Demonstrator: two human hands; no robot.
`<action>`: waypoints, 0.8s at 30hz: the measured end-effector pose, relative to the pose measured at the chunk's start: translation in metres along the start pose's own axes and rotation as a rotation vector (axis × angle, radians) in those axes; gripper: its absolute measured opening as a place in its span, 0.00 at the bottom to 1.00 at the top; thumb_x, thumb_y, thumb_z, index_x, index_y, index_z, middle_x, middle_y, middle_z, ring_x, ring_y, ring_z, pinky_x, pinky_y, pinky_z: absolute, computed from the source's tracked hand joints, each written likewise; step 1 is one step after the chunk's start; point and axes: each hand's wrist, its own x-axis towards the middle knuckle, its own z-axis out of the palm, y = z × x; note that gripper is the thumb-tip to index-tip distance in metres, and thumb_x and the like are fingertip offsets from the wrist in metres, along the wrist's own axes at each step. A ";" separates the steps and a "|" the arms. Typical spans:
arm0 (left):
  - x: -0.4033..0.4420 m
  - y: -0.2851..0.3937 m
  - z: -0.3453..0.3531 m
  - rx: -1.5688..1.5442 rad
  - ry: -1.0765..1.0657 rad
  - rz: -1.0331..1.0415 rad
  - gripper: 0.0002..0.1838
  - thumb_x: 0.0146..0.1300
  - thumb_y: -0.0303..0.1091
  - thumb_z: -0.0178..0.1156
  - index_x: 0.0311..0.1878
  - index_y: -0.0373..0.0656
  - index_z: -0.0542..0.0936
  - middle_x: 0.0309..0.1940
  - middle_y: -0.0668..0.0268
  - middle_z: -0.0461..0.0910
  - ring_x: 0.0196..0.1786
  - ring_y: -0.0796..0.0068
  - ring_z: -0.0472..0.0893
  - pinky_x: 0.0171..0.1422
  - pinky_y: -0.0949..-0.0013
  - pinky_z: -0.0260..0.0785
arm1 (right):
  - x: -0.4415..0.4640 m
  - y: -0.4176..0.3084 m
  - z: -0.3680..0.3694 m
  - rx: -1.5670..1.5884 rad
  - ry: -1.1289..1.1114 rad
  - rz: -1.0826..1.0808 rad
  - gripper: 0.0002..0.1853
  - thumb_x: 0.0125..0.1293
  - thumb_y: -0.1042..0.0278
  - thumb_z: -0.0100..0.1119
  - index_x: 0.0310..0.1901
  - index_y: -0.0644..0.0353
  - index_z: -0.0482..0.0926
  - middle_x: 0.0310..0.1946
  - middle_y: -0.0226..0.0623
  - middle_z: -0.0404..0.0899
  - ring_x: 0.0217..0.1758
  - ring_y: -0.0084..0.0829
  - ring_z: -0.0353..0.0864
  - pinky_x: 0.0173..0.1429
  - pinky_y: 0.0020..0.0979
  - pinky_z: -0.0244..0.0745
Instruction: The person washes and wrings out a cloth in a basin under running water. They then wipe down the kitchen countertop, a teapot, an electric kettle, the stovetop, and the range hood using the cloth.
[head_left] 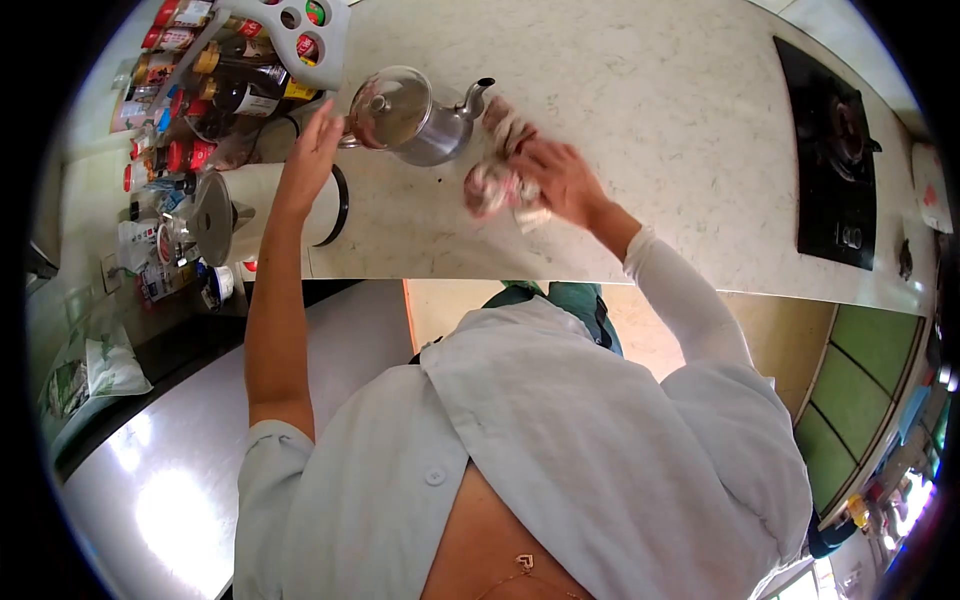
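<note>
A shiny metal kettle [435, 130] with a lid stands on the counter, its curved spout towards the right. My left hand [318, 148] is beside the kettle's handle, fingers stretched out; whether it touches the handle I cannot tell. Right of the kettle, a crumpled cloth [490, 190] with reddish and pale patches lies bunched on the counter. My right hand [560, 180] grips the cloth from its right side, palm down and slightly blurred.
A white cylindrical appliance [265, 205] lies near my left forearm. Sauce bottles and jars [240, 85] crowd the left wall beside a grey rack [318, 40]. A black gas stove [835, 150] is set into the pale counter [650, 90] at right.
</note>
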 end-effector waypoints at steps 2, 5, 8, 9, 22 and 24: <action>0.012 -0.045 -0.013 0.100 -0.092 0.164 0.24 0.65 0.42 0.47 0.60 0.38 0.63 0.53 0.59 0.69 0.55 0.73 0.68 0.59 0.72 0.57 | 0.021 0.000 -0.008 0.048 0.026 0.107 0.32 0.47 0.58 0.63 0.56 0.49 0.64 0.54 0.38 0.63 0.57 0.42 0.62 0.57 0.41 0.59; 0.014 -0.063 0.002 0.199 -0.117 0.302 0.15 0.66 0.39 0.45 0.46 0.36 0.71 0.35 0.61 0.76 0.40 0.72 0.75 0.46 0.71 0.65 | 0.055 -0.006 0.009 0.161 0.428 0.264 0.33 0.48 0.55 0.62 0.57 0.52 0.63 0.54 0.43 0.63 0.58 0.46 0.60 0.58 0.42 0.58; 0.000 -0.045 0.032 0.252 -0.014 0.254 0.14 0.65 0.39 0.45 0.37 0.36 0.72 0.18 0.61 0.74 0.24 0.69 0.75 0.32 0.68 0.66 | 0.068 -0.026 0.022 0.137 0.463 0.284 0.29 0.53 0.58 0.58 0.56 0.56 0.63 0.55 0.42 0.63 0.62 0.46 0.57 0.59 0.42 0.57; -0.004 -0.040 0.039 0.214 0.023 0.195 0.15 0.65 0.40 0.45 0.36 0.36 0.72 0.17 0.61 0.73 0.22 0.69 0.74 0.31 0.68 0.65 | 0.071 -0.028 0.029 0.110 0.443 0.301 0.27 0.54 0.60 0.57 0.55 0.57 0.64 0.54 0.41 0.64 0.61 0.46 0.58 0.57 0.42 0.58; 0.020 0.002 0.085 -0.229 -0.023 -0.046 0.16 0.66 0.42 0.43 0.35 0.37 0.70 0.14 0.71 0.64 0.17 0.80 0.66 0.22 0.75 0.58 | 0.064 -0.113 0.038 0.080 0.260 -0.093 0.21 0.46 0.56 0.61 0.46 0.43 0.74 0.49 0.31 0.68 0.59 0.38 0.60 0.56 0.37 0.59; 0.019 0.005 0.088 -0.269 -0.035 -0.089 0.16 0.67 0.43 0.43 0.37 0.37 0.71 0.15 0.72 0.63 0.19 0.81 0.66 0.23 0.78 0.57 | 0.069 -0.103 0.047 0.057 0.171 -0.198 0.19 0.48 0.57 0.60 0.45 0.37 0.75 0.47 0.27 0.70 0.59 0.37 0.61 0.59 0.36 0.57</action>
